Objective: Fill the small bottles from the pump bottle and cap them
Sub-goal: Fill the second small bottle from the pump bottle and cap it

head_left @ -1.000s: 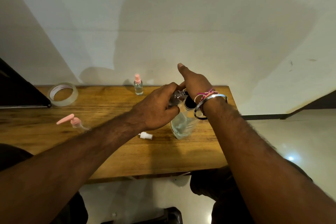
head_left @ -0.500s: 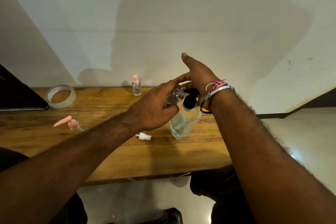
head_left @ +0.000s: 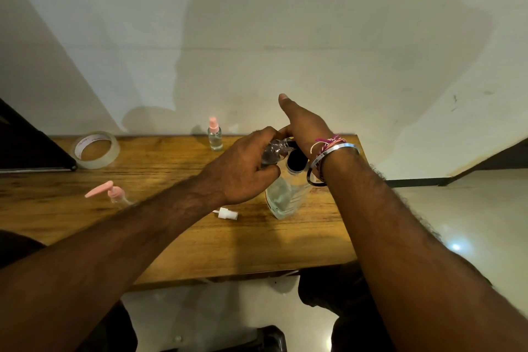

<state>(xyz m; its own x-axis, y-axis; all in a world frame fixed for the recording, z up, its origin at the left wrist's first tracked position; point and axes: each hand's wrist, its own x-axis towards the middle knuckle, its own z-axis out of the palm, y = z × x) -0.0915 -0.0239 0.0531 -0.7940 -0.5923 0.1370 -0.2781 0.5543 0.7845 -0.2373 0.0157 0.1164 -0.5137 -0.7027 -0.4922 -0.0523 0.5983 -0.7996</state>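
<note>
A clear pump bottle [head_left: 285,197] with a black pump head [head_left: 297,159] stands on the wooden table [head_left: 200,243], right of centre. My right hand [head_left: 305,126] rests on the pump head, thumb stretched out towards the wall. My left hand [head_left: 243,168] grips a small clear bottle [head_left: 271,150] and holds its mouth at the pump's spout. A white spray cap [head_left: 228,214] lies on the table below my left hand. At the back stands a small bottle with a pink cap [head_left: 215,134].
A small pink-pump bottle [head_left: 113,194] stands at the left, partly hidden by my left forearm. A roll of clear tape [head_left: 95,148] lies at the back left beside a dark flat object [head_left: 28,148]. The table's right edge is close to the pump bottle.
My right hand lifted off the pump head half a second ago and has come back down onto it. My left hand keeps the small bottle at the spout.
</note>
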